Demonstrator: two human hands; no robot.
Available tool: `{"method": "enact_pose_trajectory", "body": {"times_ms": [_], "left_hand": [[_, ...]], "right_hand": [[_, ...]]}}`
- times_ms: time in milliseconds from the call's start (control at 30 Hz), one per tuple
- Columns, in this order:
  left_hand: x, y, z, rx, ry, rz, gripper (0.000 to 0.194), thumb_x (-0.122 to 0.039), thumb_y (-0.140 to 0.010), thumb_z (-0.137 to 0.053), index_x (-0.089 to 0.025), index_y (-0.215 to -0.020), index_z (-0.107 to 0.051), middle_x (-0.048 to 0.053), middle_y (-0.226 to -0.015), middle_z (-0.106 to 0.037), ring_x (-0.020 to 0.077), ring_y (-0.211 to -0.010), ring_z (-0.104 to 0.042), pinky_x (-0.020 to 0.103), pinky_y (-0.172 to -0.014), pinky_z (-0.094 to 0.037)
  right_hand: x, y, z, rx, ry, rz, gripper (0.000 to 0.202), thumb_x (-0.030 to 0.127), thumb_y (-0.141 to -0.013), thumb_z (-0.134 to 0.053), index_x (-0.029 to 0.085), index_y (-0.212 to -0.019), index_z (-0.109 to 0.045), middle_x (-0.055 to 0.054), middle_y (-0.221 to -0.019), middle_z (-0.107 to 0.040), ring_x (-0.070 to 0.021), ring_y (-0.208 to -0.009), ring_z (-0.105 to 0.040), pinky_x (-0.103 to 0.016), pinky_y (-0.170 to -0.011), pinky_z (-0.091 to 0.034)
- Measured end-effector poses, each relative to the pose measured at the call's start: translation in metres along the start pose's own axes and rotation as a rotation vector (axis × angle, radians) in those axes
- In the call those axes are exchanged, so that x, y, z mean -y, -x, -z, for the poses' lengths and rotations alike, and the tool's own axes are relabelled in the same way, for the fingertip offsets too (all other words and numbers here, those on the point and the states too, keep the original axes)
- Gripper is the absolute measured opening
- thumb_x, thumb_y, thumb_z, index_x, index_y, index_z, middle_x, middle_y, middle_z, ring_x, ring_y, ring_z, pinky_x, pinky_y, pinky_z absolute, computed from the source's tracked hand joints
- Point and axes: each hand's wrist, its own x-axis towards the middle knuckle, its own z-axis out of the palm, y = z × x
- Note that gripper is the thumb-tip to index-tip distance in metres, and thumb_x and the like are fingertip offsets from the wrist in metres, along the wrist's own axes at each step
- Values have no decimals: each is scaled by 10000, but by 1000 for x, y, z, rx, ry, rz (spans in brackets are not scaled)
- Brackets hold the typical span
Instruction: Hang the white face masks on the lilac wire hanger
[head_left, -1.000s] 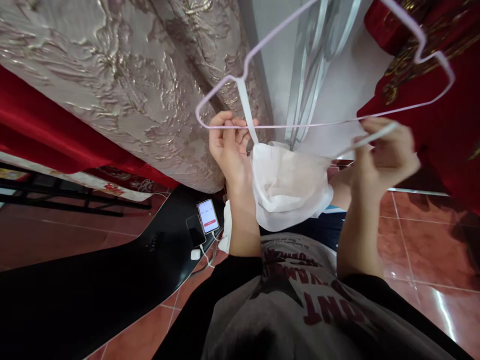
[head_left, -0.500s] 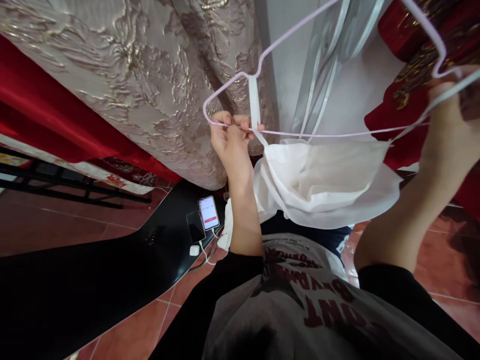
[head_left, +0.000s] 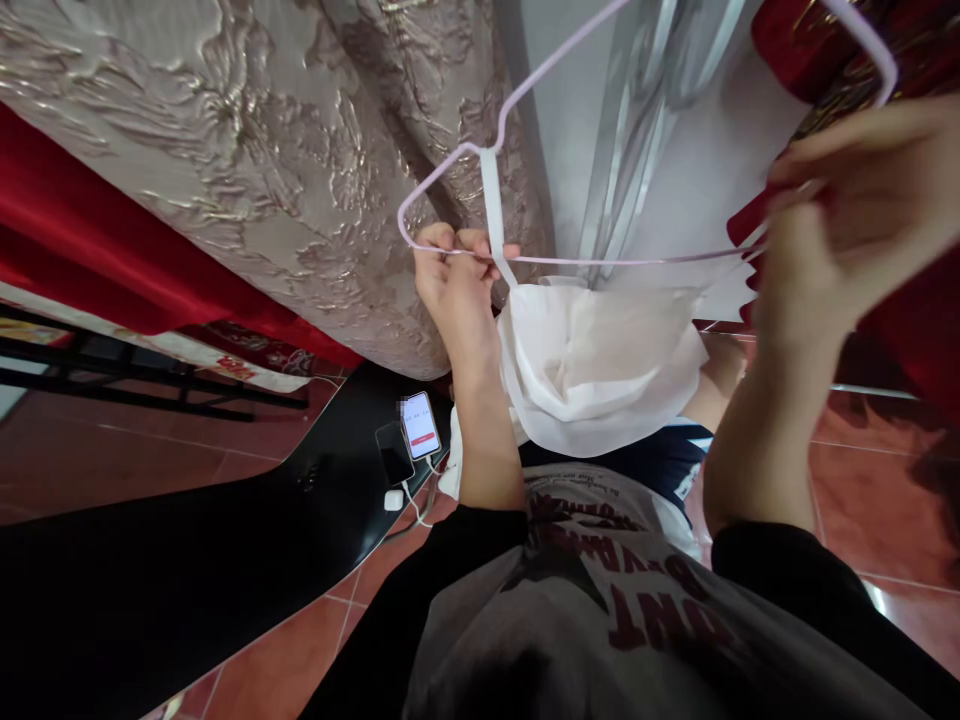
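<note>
My left hand [head_left: 461, 270] is closed on the lower bar of a pale pink clothes hanger [head_left: 442, 170], near its left corner. One white strap [head_left: 491, 205] of a thin white strappy garment [head_left: 600, 350] is looped over the hanger's left notch and runs down past my left fingertips. Below the bar the garment hangs in loose folds above my lap. At the hanger's right end my right hand [head_left: 847, 200] is raised and blurred, thumb and fingers brought together. The garment's other strap runs up toward it, and its end is hidden by the fingers.
Two phones, one with a lit screen [head_left: 420, 425] and one dark [head_left: 394, 453], lie with a white earbud case [head_left: 393, 500] and cables on a black glossy surface [head_left: 225, 540]. Patterned shiny fabric [head_left: 247, 160] hangs at left, red cloth [head_left: 915, 320] at right.
My right hand has moved left and inward, its fingers turned over near the hanger's end. The garment's right side has swung left and bunched up. My left hand barely shifts.
</note>
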Motion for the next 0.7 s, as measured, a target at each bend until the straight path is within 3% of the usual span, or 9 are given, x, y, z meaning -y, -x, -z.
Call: {"method": "enact_pose_trajectory", "body": {"times_ms": [133, 233, 333, 433, 567, 700], "left_hand": [[13, 8, 10, 78, -84, 73, 282, -292, -960, -802, -290, -1047, -534, 4, -1017, -787, 256, -1101, -836, 352, -948, -612], [9, 14, 18, 200, -232, 145, 214, -395, -980, -817, -257, -1026, -660, 50, -1127, -844, 278, -1203, -817, 360, -1015, -629], [-16, 19, 25, 317, -376, 150, 174, -407, -1053, -775, -238, -1014, -790, 66, -1069, -852, 259, -1108, -823, 340, -936, -644], [-50, 23, 27, 359, -480, 156, 226, -430, -1097, -756, -262, -980, -851, 61, -980, -838, 229, -951, -804, 298, -721, -613], [-79, 15, 15, 294, -274, 158, 293, -424, -1121, -686, -270, -915, -827, 74, -909, -803, 250, -902, -778, 288, -523, -509], [-84, -4, 0, 156, 22, 91, 433, -350, -1234, -411, -227, -1119, -811, 69, -1280, -825, 233, -1254, -768, 272, -720, -646]], "right_hand": [[36, 34, -36, 68, 19, 44, 363, 488, -1061, -644, 323, -1378, -709, -87, -1301, -751, -351, -1336, -633, -615, -1197, -487], [42, 51, -59, 82, 27, 61, 328, 470, -1077, -612, 320, -1341, -736, -64, -1217, -792, -314, -1205, -684, -614, -1211, -459], [34, 57, -72, 40, 5, 71, 284, 420, -1088, -599, 322, -1298, -763, -37, -1160, -817, -271, -1084, -704, -575, -1182, -454], [28, 54, -71, 10, -36, 83, 228, 386, -1085, -613, 319, -1216, -787, -22, -1066, -817, -249, -1003, -708, -521, -1095, -480], [33, 52, -63, 17, -48, 66, 214, 377, -1078, -626, 343, -1194, -802, -18, -1053, -829, -253, -991, -719, -509, -1050, -501], [39, 55, -58, 41, -55, 53, 257, 385, -1074, -620, 357, -1244, -810, -16, -1066, -834, -265, -1038, -733, -535, -1110, -492]]}}
